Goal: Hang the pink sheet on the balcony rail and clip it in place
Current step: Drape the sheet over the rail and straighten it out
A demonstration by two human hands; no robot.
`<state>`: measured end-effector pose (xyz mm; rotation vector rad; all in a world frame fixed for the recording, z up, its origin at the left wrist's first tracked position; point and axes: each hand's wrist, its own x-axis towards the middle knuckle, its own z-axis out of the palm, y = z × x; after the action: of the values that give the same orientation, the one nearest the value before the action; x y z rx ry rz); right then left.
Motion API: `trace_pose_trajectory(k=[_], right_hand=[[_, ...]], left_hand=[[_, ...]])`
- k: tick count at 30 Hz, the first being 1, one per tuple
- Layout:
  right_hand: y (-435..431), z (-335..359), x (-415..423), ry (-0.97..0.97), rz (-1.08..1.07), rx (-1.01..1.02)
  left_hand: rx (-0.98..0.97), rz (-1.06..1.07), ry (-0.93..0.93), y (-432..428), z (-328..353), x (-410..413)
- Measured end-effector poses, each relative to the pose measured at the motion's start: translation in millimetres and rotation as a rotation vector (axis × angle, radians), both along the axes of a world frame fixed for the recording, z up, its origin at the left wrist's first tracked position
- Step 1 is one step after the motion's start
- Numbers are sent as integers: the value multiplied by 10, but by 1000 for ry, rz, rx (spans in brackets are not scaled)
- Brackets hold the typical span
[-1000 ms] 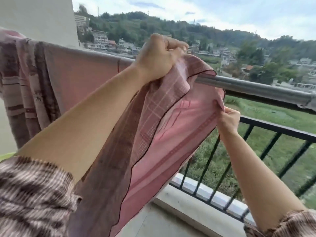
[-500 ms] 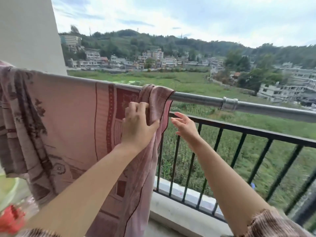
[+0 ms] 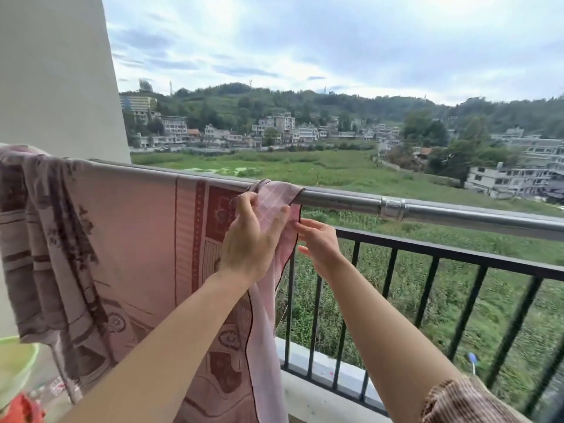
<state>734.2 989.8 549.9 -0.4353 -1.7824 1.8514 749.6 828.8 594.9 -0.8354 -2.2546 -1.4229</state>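
Pink sheet [image 3: 137, 233] is hanging over the metal balcony rail [image 3: 457, 215], draping down the near side, its right corner bunching on top. Left hand [image 3: 253, 242] is pinching that bunched corner just under the rail. Right hand [image 3: 320, 244], fingers nearly straight and loosely apart, is touching the sheet's dark-piped edge.

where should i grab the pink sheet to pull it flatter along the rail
Pinch the dark-hemmed right edge of the pink sheet just under the rail, where it is bunched into a fold. Come from the right, along the bare part of the rail: the left hand covers the fold from the front, and the right hand is beside that hem.
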Motion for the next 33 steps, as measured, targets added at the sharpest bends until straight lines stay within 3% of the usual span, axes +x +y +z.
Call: trace_pose_trajectory(k=[2,4,9,14,19,24,28,30,33], right_hand=[[72,-2,60,71,-55,-68],[194,15,189,150,-138,-45],[593,172,706,262,-213,-106],[1066,199,1269,293,-136,-282],[1680,143,1878,335,-107,-305],[2343,36,2513,314,-3,-246],[2725,142,2956,510,-29,-366],[2856,119,3178,533,-78,-224],[2822,-174,3375,425,-141,191]], left_hand=[[-249,76,260,-7,-5,7],[-349,143,364,-7,9,-53],[-69,28,345,186,135,92],[28,-232,269,760,316,742],[-60,-294,222,1373,273,1352],[-53,-149,285,1949,153,1993],[-49,-274,267,2290,141,2537],[-57,-321,286,2430,139,2790],[-86,-263,320,2452,33,2948]])
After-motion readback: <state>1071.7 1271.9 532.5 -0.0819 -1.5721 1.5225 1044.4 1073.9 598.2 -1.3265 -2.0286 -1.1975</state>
